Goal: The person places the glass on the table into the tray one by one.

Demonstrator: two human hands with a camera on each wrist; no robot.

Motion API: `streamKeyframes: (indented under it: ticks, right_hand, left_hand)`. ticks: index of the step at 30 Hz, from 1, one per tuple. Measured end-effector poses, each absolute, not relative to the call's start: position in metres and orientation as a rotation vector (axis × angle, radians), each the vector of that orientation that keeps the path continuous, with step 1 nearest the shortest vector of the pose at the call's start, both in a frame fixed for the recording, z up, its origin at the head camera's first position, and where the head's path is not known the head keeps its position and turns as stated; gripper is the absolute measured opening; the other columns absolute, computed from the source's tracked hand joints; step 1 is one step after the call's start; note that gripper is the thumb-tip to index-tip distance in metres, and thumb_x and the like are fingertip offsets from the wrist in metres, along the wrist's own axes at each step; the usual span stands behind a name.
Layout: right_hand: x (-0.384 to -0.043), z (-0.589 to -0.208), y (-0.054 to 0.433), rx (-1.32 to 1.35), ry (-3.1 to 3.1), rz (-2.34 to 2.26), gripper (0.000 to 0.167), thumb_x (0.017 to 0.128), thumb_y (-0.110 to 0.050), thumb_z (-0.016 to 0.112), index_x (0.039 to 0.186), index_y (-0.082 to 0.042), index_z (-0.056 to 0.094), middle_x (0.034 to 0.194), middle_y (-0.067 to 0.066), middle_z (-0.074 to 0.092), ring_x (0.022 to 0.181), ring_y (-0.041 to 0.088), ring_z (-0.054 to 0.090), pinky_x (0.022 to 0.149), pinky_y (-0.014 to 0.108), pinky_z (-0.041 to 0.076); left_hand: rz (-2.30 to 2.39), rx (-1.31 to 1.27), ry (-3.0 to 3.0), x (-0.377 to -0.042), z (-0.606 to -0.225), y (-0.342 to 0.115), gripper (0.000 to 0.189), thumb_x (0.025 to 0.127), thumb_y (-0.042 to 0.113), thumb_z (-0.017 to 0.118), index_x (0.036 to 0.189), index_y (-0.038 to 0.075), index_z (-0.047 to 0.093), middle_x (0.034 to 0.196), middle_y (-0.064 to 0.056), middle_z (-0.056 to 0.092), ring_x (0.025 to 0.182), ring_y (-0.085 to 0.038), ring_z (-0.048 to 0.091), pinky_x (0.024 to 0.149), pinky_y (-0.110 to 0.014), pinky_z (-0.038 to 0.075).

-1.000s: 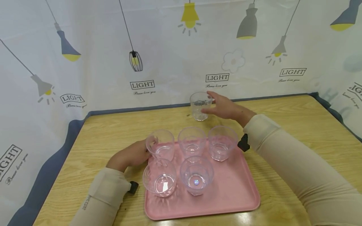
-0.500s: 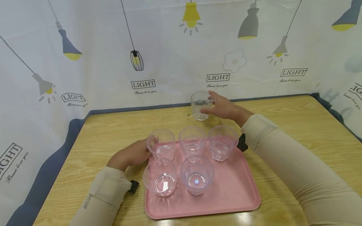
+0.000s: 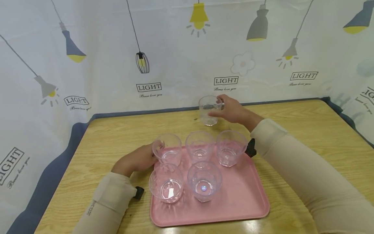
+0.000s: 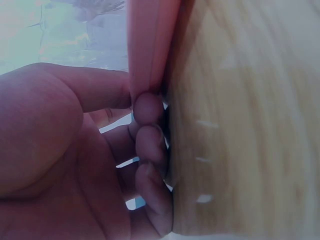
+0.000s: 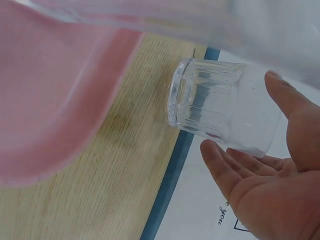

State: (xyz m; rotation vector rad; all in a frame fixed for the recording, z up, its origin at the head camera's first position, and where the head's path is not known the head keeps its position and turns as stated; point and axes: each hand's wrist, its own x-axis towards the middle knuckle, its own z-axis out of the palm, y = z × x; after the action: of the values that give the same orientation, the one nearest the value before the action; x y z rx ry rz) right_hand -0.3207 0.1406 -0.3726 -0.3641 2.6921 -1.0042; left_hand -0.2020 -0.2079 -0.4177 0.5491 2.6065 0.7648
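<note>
My right hand (image 3: 233,110) holds a clear plastic cup (image 3: 205,115) upright at the back of the table, beyond the tray. In the right wrist view the thumb lies at one side of that cup (image 5: 215,95) near its rim and the fingers at the other. At the left side of the pink tray (image 3: 239,198), my left hand (image 3: 141,158) grips the edge. The left wrist view shows the thumb against the tray rim (image 4: 150,45) and curled fingertips at its underside, close to the tabletop.
Several clear cups stand on the tray: a back row with a left cup (image 3: 168,154), a middle cup (image 3: 199,148) and a right cup (image 3: 230,151), and a front pair (image 3: 166,195). Behind the wooden table (image 3: 117,130) hangs a lamp-print cloth (image 3: 181,58).
My right fingers have drawn in around the far cup, which has shifted very slightly to the right. The left hand, tray and cups on it keep their places.
</note>
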Motion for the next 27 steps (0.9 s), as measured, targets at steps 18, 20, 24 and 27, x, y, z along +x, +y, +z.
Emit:
streamKeyframes:
  ticks: [18,20,24,27]
  right_hand:
    - [-0.302,-0.374,0.172,-0.323,2.740,-1.164,0.090,0.086,-0.042,0.077,0.154,-0.006,0.030,0.151,0.014,0.044,0.133,0.037,0.051,0.103,0.052,0.050]
    - [-0.298,-0.373,0.178,-0.301,2.736,-1.191,0.090,0.086,-0.042,0.077,0.154,-0.007,0.030,0.151,0.013,0.044,0.134,0.037,0.050,0.103,0.052,0.050]
    - [-0.288,-0.372,0.189,-0.264,2.725,-1.244,0.093,0.085,-0.046,0.077,0.155,-0.009,0.029,0.152,0.012,0.044,0.134,0.037,0.049,0.102,0.053,0.050]
    - [-0.282,-0.372,0.195,-0.251,2.724,-1.274,0.097,0.084,-0.050,0.078,0.156,-0.009,0.028,0.151,0.011,0.044,0.133,0.036,0.051,0.101,0.052,0.051]
  left_hand:
    - [0.770,0.591,2.614,-0.202,-0.418,-0.208,0.037,0.105,0.024,0.050,0.138,0.008,0.049,0.144,-0.019,0.054,0.137,-0.040,0.048,0.115,-0.058,0.036]
    - [0.773,0.596,2.612,-0.202,-0.418,-0.208,0.035,0.105,0.024,0.050,0.136,0.008,0.050,0.142,-0.019,0.055,0.136,-0.040,0.048,0.115,-0.058,0.036]
    - [0.780,0.593,2.606,-0.202,-0.417,-0.207,0.037,0.105,0.024,0.050,0.138,0.009,0.050,0.144,-0.018,0.054,0.137,-0.040,0.048,0.115,-0.058,0.036]
    - [0.782,0.578,2.599,-0.202,-0.417,-0.208,0.041,0.105,0.025,0.050,0.143,0.009,0.048,0.146,-0.018,0.052,0.138,-0.040,0.046,0.115,-0.059,0.035]
